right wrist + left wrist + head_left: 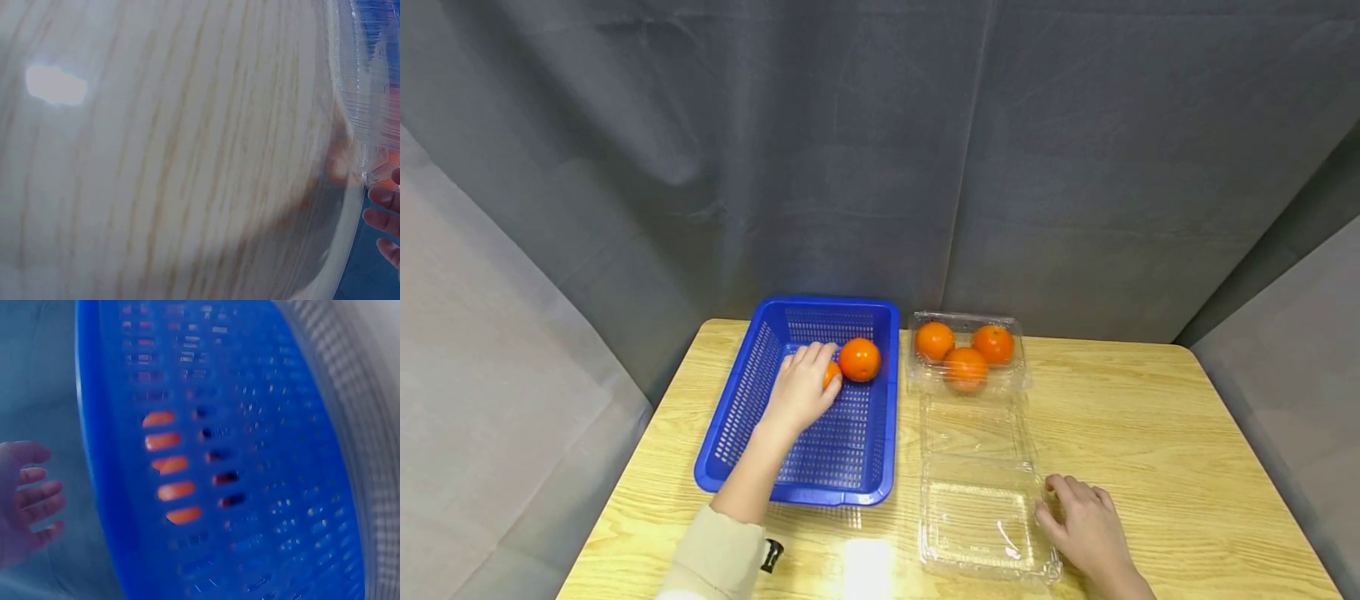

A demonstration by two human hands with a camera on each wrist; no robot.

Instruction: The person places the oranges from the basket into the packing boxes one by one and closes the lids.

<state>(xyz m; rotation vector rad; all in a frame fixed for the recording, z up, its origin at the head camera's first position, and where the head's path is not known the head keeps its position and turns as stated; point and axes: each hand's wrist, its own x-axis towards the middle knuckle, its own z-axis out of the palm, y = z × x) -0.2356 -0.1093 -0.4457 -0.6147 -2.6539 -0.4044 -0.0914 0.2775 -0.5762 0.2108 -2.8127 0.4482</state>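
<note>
My left hand is over an orange inside the blue basket, partly covering it. A second orange sits just to its right. In the left wrist view, the left hand's fingers are spread, with nothing visible between them, and orange shows through the basket's slots. My right hand is at the right edge of an opened clear plastic clamshell, its fingers loosely bent. The right wrist view shows those fingers apart beside clear plastic.
Behind the opened clamshell stands another clear container with three oranges in it. Both containers and the basket are on a wooden table. Grey curtains hang at the back and sides.
</note>
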